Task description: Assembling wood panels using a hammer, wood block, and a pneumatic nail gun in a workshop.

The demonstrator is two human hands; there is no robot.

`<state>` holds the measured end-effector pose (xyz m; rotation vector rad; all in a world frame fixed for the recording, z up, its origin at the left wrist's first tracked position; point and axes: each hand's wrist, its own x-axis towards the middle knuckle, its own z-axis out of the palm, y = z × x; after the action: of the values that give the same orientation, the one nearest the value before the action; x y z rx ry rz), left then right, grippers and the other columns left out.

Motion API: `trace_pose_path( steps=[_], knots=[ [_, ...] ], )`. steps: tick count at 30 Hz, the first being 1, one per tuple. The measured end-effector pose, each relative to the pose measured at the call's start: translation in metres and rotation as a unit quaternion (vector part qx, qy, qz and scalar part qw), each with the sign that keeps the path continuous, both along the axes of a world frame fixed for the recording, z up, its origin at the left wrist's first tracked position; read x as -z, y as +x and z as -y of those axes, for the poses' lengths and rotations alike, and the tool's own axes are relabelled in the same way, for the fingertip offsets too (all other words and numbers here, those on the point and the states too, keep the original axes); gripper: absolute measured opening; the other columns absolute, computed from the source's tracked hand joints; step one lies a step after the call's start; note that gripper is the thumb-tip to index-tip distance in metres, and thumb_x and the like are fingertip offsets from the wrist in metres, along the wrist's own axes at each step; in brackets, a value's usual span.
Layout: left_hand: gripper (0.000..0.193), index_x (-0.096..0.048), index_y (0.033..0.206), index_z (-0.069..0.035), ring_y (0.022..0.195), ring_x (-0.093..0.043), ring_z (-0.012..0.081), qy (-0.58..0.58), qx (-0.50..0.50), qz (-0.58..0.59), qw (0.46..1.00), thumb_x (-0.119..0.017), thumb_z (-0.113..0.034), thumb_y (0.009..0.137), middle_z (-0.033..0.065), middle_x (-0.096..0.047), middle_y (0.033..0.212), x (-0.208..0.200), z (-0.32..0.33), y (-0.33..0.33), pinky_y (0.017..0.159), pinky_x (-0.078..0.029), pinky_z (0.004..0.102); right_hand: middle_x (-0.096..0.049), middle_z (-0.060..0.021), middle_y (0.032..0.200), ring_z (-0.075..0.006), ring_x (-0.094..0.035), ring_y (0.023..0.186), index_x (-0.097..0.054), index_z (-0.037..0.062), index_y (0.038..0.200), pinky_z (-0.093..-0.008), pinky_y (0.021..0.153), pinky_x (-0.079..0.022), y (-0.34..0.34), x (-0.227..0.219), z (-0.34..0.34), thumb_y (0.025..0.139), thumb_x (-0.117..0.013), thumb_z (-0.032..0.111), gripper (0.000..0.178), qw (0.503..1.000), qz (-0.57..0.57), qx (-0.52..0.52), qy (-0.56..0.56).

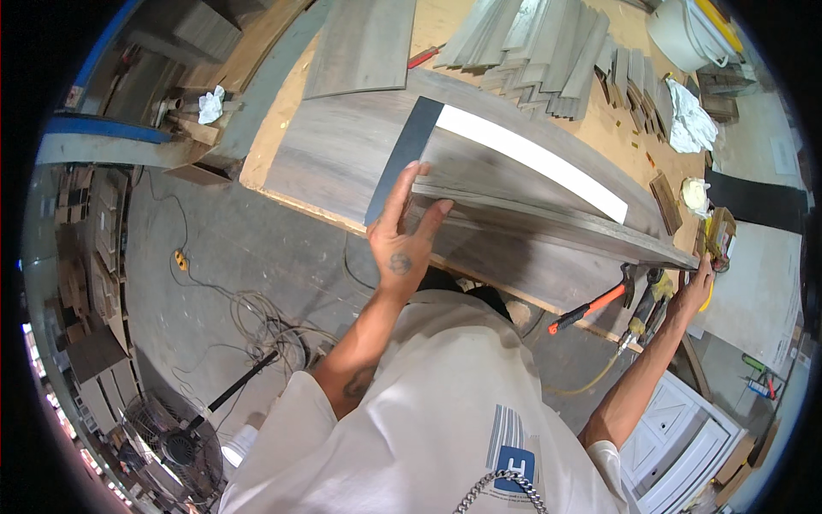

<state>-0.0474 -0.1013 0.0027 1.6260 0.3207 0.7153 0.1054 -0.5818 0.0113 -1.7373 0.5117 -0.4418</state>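
Observation:
A long grey wood-look plank (548, 214) is held on edge over the workbench, between my two hands. My left hand (401, 231) is at its left end, with the fingers on the far side and the thumb on the near side. At the right end, my right hand (695, 287) is closed around the plank's tip. Behind the plank lies a flat L-shaped piece like a carpenter's square, its short black arm (407, 154) beside my left fingers and its long white arm (539, 158) running right. Wide grey boards (317, 163) lie beneath.
Stacked grey strips (531, 51) and a white bucket (689, 34) are at the back. A hammer with an orange handle (591, 310) and an air tool with a hose (638, 321) lie near the front right edge. A fan (175, 445) and coiled cords (261, 317) are on the floor.

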Motion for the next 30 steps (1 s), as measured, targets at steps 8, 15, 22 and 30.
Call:
trace_pose_path(
  steps=[8, 15, 22, 30],
  knots=[
    [0.05, -0.052, 0.139, 0.001, 0.105, -0.057, 0.011, -0.042, 0.045, -0.066, 0.996, -0.071, -0.01, 0.094, 0.011, -0.063, 0.128, -0.012, -0.004, -0.007, 0.093, -0.046, 0.0247, -0.063, -0.0125, 0.127, -0.0213, -0.056, 0.119, -0.056, 0.0053, 0.128, -0.0398, 0.102, -0.045, -0.005, -0.001, -0.002, 0.097, -0.061, 0.045, 0.051, 1.0, 0.002, 0.009, -0.007],
    [0.033, -0.058, 0.128, -0.001, 0.083, -0.045, 0.0048, -0.099, 0.083, -0.14, 0.982, -0.061, -0.01, 0.096, 0.0025, -0.06, 0.109, -0.04, -0.006, -0.004, 0.077, -0.038, 0.0173, -0.064, -0.0089, 0.125, -0.019, -0.056, 0.118, -0.059, 0.0048, 0.125, -0.0376, 0.099, -0.046, -0.003, 0.004, 0.0, 0.097, -0.062, 0.044, 0.049, 1.0, 0.01, 0.016, 0.014],
    [0.028, -0.061, 0.119, -0.006, 0.074, -0.035, 0.0036, -0.197, 0.078, -0.111, 0.971, -0.064, -0.015, 0.093, -0.007, -0.042, 0.082, -0.031, -0.005, -0.001, 0.065, -0.031, 0.0194, -0.063, -0.0088, 0.126, -0.0189, -0.055, 0.12, -0.059, 0.0047, 0.124, -0.0373, 0.099, -0.046, -0.005, 0.001, -0.01, 0.097, -0.062, 0.045, 0.048, 1.0, 0.018, 0.019, 0.011],
    [0.054, -0.065, 0.115, 0.003, 0.116, -0.055, 0.0187, -0.379, 0.057, -0.251, 0.889, -0.051, -0.048, 0.103, 0.0137, -0.065, 0.117, -0.032, -0.021, -0.01, 0.104, -0.04, 0.0322, -0.07, -0.0123, 0.109, -0.0183, -0.062, 0.092, -0.063, 0.0095, 0.106, -0.0317, 0.074, -0.049, -0.029, -0.017, -0.003, 0.094, -0.059, 0.057, 0.049, 0.979, -0.053, 0.08, 0.182]
  ],
)
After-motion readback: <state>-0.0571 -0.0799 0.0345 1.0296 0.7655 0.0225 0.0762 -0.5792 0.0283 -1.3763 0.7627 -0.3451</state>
